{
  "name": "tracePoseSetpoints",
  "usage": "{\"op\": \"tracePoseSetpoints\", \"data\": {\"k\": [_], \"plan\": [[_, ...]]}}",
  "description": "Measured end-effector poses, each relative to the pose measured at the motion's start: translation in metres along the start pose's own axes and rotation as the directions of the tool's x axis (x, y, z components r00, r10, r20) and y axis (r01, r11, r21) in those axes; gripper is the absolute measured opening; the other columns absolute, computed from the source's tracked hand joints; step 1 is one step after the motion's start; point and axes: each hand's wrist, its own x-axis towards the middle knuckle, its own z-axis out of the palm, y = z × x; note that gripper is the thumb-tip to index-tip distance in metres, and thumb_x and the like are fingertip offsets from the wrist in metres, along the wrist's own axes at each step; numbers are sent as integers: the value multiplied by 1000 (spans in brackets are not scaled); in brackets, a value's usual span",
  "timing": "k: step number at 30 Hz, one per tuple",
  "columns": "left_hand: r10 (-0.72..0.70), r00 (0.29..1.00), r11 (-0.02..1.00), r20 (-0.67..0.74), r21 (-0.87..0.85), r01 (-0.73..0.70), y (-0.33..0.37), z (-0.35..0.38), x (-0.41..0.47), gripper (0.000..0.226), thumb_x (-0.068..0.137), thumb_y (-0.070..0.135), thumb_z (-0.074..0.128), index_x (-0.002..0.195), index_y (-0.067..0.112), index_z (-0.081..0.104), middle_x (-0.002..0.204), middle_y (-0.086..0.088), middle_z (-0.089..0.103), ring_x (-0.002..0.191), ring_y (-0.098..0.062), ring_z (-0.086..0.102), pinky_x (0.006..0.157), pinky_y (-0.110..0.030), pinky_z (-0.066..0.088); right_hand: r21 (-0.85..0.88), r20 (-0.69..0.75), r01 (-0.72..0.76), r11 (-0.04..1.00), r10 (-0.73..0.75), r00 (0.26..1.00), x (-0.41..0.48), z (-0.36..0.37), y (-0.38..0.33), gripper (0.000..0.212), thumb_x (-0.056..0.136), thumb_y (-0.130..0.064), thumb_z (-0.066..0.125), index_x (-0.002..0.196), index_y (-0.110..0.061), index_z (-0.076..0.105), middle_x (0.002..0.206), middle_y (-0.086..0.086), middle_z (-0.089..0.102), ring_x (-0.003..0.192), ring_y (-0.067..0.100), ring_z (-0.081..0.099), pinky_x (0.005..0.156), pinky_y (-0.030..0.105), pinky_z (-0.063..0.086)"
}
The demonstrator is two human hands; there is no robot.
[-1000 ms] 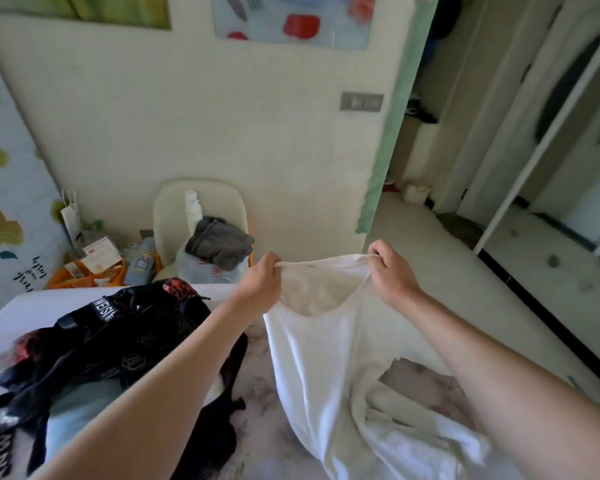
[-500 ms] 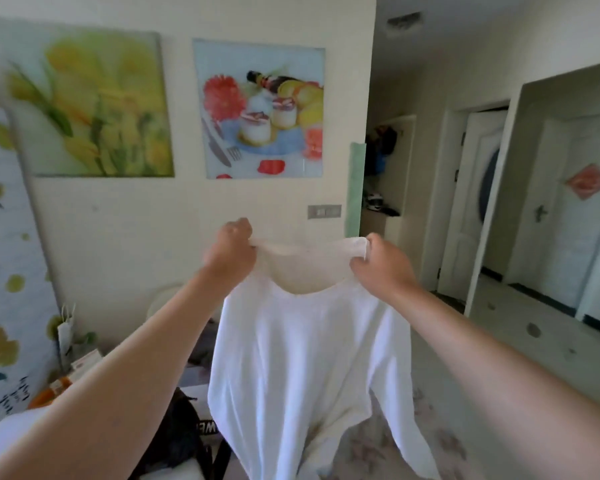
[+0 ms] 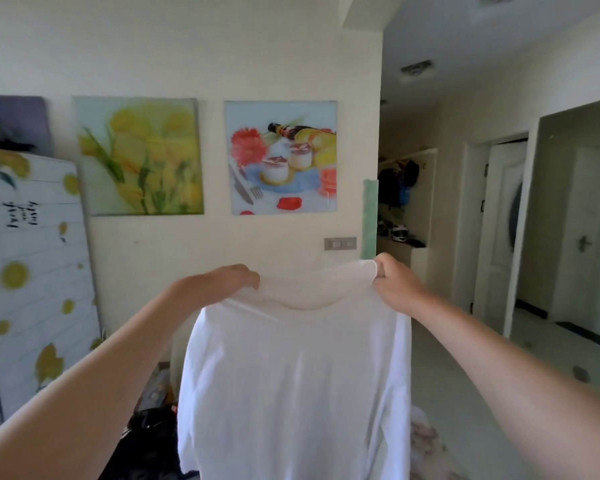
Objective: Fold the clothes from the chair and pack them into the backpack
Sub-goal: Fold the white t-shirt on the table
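White shirt (image 3: 291,375) hangs unfolded from centre to 6 o'clock. Your left hand (image 3: 222,282) pinches its neckline at 9 o'clock and your right hand (image 3: 395,285) at 3 o'clock. The black backpack (image 3: 146,434) lies at 7 o'clock.

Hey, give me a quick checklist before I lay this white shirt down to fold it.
1. Left hand grips one shoulder of the shirt: ok.
2. Right hand grips the other shoulder: ok.
3. Shirt hangs spread between the hands, untwisted: ok.
4. Hem free: cannot tell, it runs out of view.
5. Room on the table below: cannot tell, the shirt hides it.
6. Backpack open: cannot tell, only a dark edge shows.
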Motion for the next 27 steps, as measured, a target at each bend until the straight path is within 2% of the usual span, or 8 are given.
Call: {"op": "tracePoseSetpoints", "data": {"k": [2,5,8,12,16,19,22,27], "plan": [[0,994,986,106,163,-17,-1,-4,-5,38,68,28,60,103,14,62,102,-8,62,92,-23,56,79,-32,43,13,-72,10,1000,-9,997,3,2,9,15,88,-8,47,99,-8,58,96,9,64,91,31,60,63,30,37],[138,987,948,-85,298,-107,-10,4,-2,20,93,11,57,111,11,65,104,-6,60,97,-24,57,72,-27,37,72,-143,2,997,8,990,5,3,16,16,92,-9,54,90,-6,69,92,10,70,88,28,64,58,25,36],[225,871,954,-436,281,-105,-13,11,-9,15,94,25,60,101,21,73,96,-2,59,92,-26,58,68,-28,38,235,-186,-17,972,62,980,-3,-3,11,20,98,-20,55,91,-18,73,91,-2,68,80,15,60,57,25,36],[212,782,889,-586,447,94,7,9,-32,40,90,58,54,79,23,70,84,0,68,80,-29,62,59,-30,44,328,-78,-54,943,83,993,-15,-20,13,33,97,-34,56,86,-6,69,81,5,69,74,23,62,60,28,37],[74,869,873,-490,453,181,33,-4,-44,67,81,81,44,68,19,66,73,2,62,70,-23,58,60,-30,40,577,277,-196,793,36,960,-35,-51,13,29,98,-31,57,96,-10,76,91,11,76,82,26,73,76,32,51],[31,954,988,-297,156,17,34,-5,-46,47,69,67,58,68,22,71,76,2,66,76,-21,60,71,-32,46,656,382,-239,716,-41,923,-38,-65,26,27,99,-27,52,97,-11,74,91,10,74,85,24,71,80,35,50],[77,977,980,-201,195,-37,25,20,-36,24,73,36,56,66,15,65,71,-2,64,73,-22,58,65,-29,43,563,299,-206,800,35,954,-33,-61,47,28,87,-23,57,60,-18,52,64,6,52,67,28,49,72,35,37],[23,954,972,-299,230,48,-19,86,2,21,93,25,59,73,21,62,78,-3,63,78,-26,59,64,-30,46,44,142,-47,998,41,989,-14,-16,103,26,81,-30,49,67,-7,49,67,5,56,62,23,53,58,33,36]]}}
